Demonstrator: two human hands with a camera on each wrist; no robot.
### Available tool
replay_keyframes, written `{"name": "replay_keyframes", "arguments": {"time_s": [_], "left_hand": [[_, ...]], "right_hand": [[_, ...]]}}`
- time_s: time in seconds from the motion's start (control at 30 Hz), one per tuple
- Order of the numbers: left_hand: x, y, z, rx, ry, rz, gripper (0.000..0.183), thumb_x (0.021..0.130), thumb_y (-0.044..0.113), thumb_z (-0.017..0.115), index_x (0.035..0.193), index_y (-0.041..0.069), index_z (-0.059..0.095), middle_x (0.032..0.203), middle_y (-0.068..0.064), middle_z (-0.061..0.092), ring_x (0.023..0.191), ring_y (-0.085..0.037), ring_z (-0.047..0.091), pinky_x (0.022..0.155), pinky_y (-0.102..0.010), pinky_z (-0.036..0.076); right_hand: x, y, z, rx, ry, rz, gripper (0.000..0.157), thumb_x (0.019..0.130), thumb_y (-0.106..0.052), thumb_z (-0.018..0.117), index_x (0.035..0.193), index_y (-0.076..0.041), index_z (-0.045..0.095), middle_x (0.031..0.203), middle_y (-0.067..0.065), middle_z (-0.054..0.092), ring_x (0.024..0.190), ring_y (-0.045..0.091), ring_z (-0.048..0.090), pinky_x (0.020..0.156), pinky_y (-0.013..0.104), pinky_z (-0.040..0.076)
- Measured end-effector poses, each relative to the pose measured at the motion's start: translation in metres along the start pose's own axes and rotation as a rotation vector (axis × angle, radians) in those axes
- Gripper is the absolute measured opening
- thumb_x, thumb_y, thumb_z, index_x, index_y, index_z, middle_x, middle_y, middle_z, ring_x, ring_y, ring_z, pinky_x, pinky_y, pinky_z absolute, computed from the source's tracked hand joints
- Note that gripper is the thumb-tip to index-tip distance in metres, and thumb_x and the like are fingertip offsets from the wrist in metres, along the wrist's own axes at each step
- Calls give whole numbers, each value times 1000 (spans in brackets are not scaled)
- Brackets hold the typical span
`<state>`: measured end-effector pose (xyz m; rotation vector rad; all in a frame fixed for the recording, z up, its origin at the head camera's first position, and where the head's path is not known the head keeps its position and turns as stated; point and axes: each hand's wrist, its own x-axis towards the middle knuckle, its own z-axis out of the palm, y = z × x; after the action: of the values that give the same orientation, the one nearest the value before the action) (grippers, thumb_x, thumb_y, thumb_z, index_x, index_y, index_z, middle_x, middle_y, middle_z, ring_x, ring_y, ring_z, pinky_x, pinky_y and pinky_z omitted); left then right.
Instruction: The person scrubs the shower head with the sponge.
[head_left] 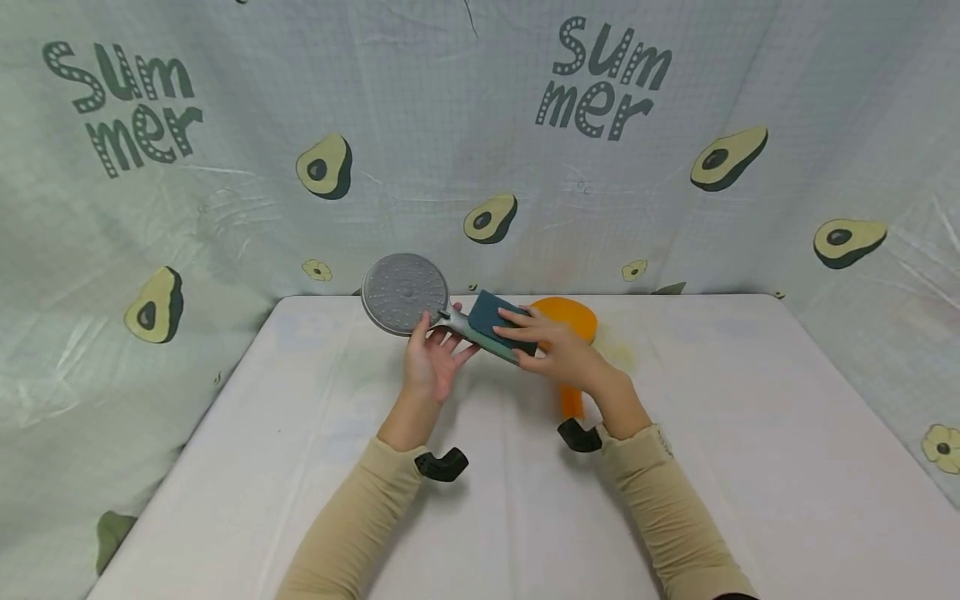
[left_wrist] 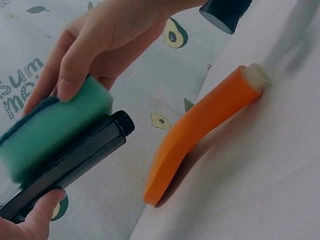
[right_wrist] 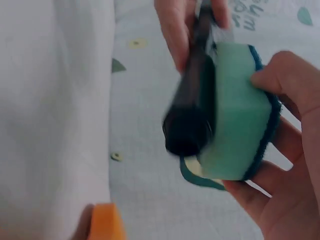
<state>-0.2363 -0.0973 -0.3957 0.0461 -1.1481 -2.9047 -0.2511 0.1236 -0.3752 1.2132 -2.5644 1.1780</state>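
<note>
My left hand holds a shower head by its neck, with the round grey spray face turned toward me. Its dark handle slants down to the right and ends in a bare threaded tip. A sponge, dark on one side and light green on the other, lies against the handle, green side down. Fingers and thumb of my right hand grip this sponge from above. Just behind the right hand is an orange shower head, partly covered by that hand; its handle has a whitish end.
Both hands are raised over a white-covered table. A curtain printed with avocados and lettering hangs at the table's back edge and along the sides. Black wrist mounts stick out from the sleeves.
</note>
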Motion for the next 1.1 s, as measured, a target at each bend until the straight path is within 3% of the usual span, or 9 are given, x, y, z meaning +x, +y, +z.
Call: {"name": "replay_keyframes", "arguments": {"time_s": [0.13, 0.23, 0.5, 0.63, 0.77, 0.97, 1.1], "left_hand": [[0, 5, -2, -10, 10, 29, 51, 112, 33, 27, 155, 7, 22, 158, -20, 37, 130, -35, 52, 112, -66, 28], [0, 6, -2, -5, 2, 41, 50, 112, 32, 27, 154, 5, 25, 155, -20, 39, 127, -34, 54, 111, -68, 28], [-4, -5, 1, 34, -34, -2, 45, 111, 29, 29, 148, 3, 34, 141, -15, 53, 132, -32, 53, 110, -67, 31], [-4, -6, 2, 44, -21, 11, 40, 110, 29, 30, 139, 3, 42, 129, -11, 58, 121, -26, 61, 105, -60, 42], [-2, -2, 3, 62, 9, 37, 48, 110, 31, 31, 149, 4, 36, 139, -14, 55, 124, -28, 60, 103, -57, 45], [0, 3, 4, -26, 66, 57, 52, 111, 31, 35, 156, 6, 26, 150, -19, 45, 141, -42, 43, 110, -66, 31], [-1, 0, 3, -51, 70, 34, 53, 111, 30, 35, 157, 7, 23, 152, -21, 43, 141, -42, 42, 111, -67, 29]], "right_hand": [[-7, 7, -13, 82, -10, 75, 41, 96, -2, 68, 137, -8, 66, 151, 7, 52, 148, 37, 34, 103, 50, 48], [-9, 9, -17, 79, 9, 63, 41, 95, -2, 69, 136, -8, 68, 149, 7, 55, 145, 35, 40, 108, 51, 44], [4, 3, 3, -40, 91, -121, 40, 93, -1, 71, 133, -1, 68, 146, 16, 56, 139, 47, 43, 111, 55, 39], [7, 0, 10, -98, 110, -165, 40, 94, -3, 71, 133, -2, 68, 147, 18, 54, 138, 53, 40, 113, 57, 35], [3, 1, 4, -69, 58, -113, 41, 94, -1, 70, 135, -3, 67, 151, 16, 51, 145, 49, 32, 111, 56, 38], [-4, 3, -12, -19, 15, -38, 41, 93, 3, 68, 134, -2, 67, 150, 19, 51, 149, 44, 28, 108, 54, 42], [-5, 0, -12, -42, 22, -35, 41, 92, 3, 69, 133, -2, 68, 148, 19, 52, 146, 47, 30, 109, 56, 41]]}}
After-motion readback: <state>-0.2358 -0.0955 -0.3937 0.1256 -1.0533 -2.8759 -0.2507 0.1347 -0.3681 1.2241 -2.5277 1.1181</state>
